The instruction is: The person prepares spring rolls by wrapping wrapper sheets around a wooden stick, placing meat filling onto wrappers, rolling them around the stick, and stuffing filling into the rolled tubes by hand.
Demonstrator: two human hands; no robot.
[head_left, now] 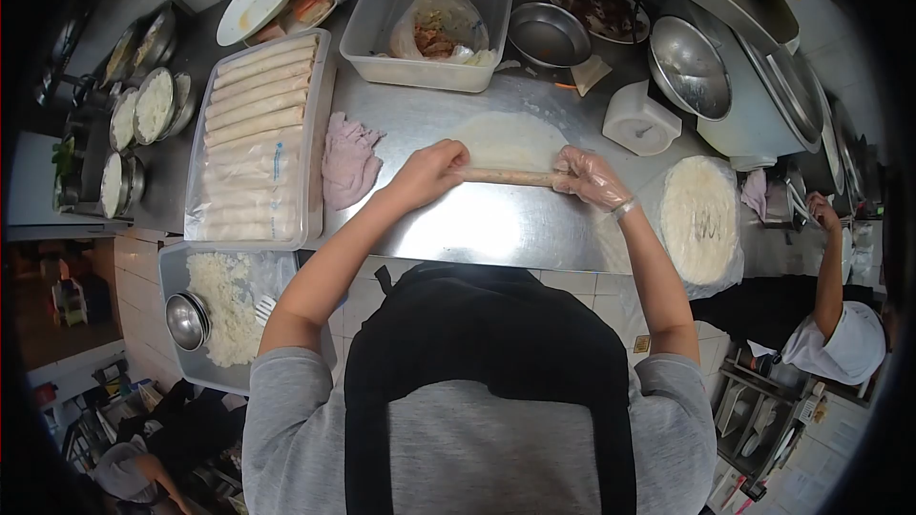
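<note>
On the steel table (420, 229) lies a thin pale round wrapper (510, 138), its near side rolled into a long narrow roll (506, 176). My bare left hand (439, 172) has its fingers closed on the left end of the roll. The right end is held by my right hand (590, 178), which wears a clear plastic glove. Both hands rest close to the tabletop. A pink cloth (349, 160) lies left of my left hand. Right of my right hand sits a pale stack of wrappers (699, 219) in plastic.
A plastic tray (315, 148) of finished rolls stands left. Behind are a filling container (458, 73), a metal bowl (549, 35) and a white scale (641, 119). A rice tub (181, 362) is lower left. Other people work at right (835, 334) and lower left (129, 472).
</note>
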